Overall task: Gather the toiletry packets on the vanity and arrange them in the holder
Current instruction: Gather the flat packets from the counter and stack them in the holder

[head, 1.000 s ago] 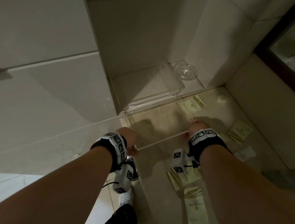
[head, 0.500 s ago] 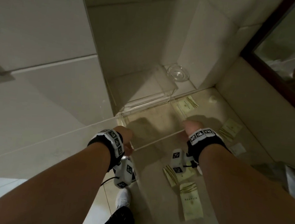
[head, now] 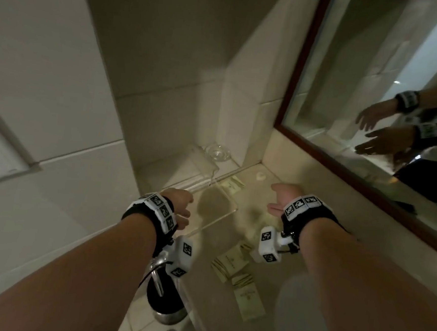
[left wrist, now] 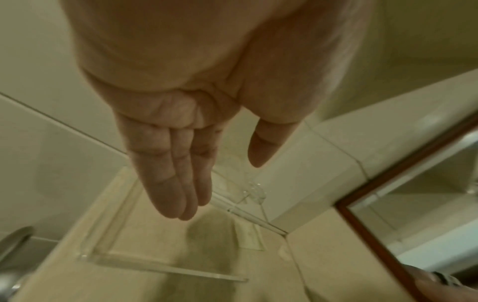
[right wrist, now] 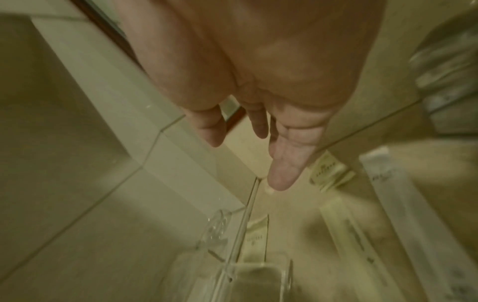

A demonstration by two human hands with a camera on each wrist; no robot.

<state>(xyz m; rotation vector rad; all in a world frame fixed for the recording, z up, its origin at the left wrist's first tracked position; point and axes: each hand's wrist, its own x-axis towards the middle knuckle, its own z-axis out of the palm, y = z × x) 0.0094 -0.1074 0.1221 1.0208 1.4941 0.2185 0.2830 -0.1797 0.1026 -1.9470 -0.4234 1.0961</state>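
Below our straight, empty fingers [left wrist: 178, 183] sits the clear holder [head: 216, 204] on the vanity [head: 278, 249]; our left hand [head: 179, 204] and right hand [head: 281, 200] hover apart above it, packets [head: 232, 264] lying nearer our wrists.

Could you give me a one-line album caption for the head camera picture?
Both hands, left hand and right hand, hover open over a clear holder beside scattered toiletry packets.

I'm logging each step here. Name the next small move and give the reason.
Probably reach the right hand down to the nearest packets and pick one up. Both it and the left hand are empty, the clear holder sits on the vanity with nothing visibly in it, and the packets lie scattered around it.
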